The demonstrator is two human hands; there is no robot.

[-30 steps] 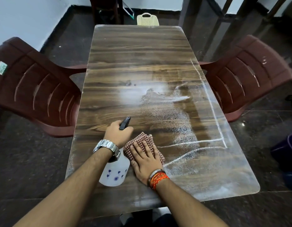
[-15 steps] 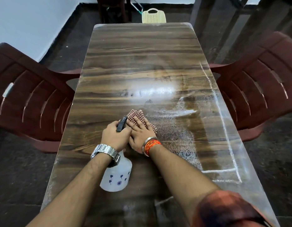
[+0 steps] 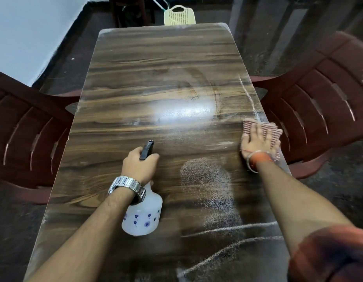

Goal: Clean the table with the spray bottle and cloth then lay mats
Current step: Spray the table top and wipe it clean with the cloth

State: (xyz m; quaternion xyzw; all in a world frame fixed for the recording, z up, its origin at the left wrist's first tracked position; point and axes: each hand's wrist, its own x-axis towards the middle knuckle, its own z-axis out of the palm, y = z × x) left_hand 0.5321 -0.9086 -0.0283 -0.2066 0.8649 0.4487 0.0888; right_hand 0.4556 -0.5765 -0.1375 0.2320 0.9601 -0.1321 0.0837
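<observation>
A long wood-grain table point(image 3: 135, 82) stretches away from me, with white dusty streaks and speckled patches on its near right part. My left hand point(image 3: 139, 163) grips the black head of a white spray bottle point(image 3: 143, 216) with blue flowers, held just over the table's near middle. My right hand point(image 3: 258, 143) lies flat with fingers spread on a red-and-white checked cloth point(image 3: 264, 127), pressing it down at the table's right edge. No mats are in view.
Dark red plastic chairs stand at the left point(image 3: 23, 135) and right point(image 3: 323, 102) sides of the table. A cream plastic chair back point(image 3: 179, 16) shows beyond the far end. A white wall point(image 3: 30, 31) rises at the far left above the dark floor.
My right hand has swept the cloth from beside the bottle out to the table's right edge. The left hand keeps hold of the bottle. The view has shifted closer over the table.
</observation>
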